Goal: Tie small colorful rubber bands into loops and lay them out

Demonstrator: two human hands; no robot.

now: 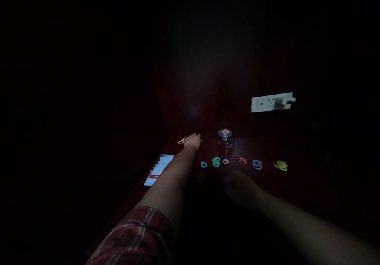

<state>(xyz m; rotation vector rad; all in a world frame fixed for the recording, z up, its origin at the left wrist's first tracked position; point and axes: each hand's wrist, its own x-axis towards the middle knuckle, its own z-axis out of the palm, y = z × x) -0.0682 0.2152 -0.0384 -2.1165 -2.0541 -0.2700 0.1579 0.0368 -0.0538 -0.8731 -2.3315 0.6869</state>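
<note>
My left hand reaches far out over the dark red table, palm down with its fingers spread, beside and partly over a pile of pale hair ties. My right hand is curled in a fist near the front; whatever it may hold is hidden. Beyond it small hair ties lie in a row, sorted by colour: blue, green, pink, orange, purple and yellow. A single dark ring lies nearer. Behind the row stands a clear lidded jar.
A phone with a lit screen lies left of my left forearm, by the table's left edge. On the back wall is a white socket panel with a plug in it. The surroundings are very dark.
</note>
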